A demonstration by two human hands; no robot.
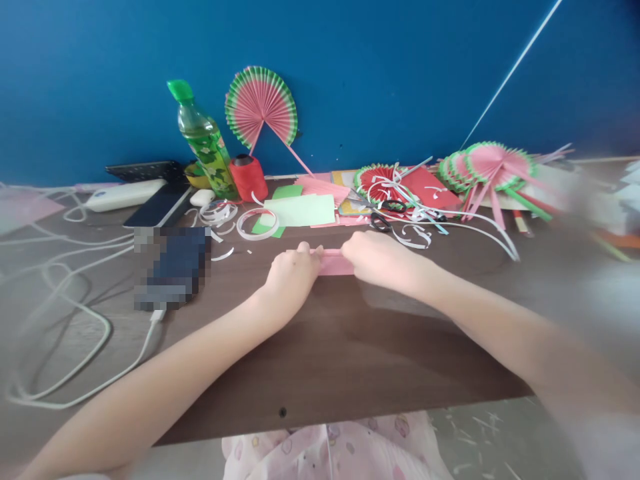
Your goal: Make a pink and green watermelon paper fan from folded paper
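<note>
Pink paper (334,265), a small piece with a narrow fold along its far edge, is near the middle of a dark brown worktop (320,360), stretched between a person's two bare hands. The left hand (296,277) has its fingers bent and closed over the paper's left end; the right hand (383,260) is curled, its fingers closed on the right end. Whether the paper lies flat or is slightly raised, I cannot tell.

Just beyond the hands are pale green paper (307,209), a roll of tape (242,230) and black-handled scissors (381,223) among white paper scraps. Farther right, pleated pink-and-green fans (500,162) lie together. At the back left, a green-capped bottle (205,147) stands near another pleated fan (265,100) upright against the blue wall (380,80). Left of the left hand, a pixelated dark device (177,267) has a white cable plugged in.
</note>
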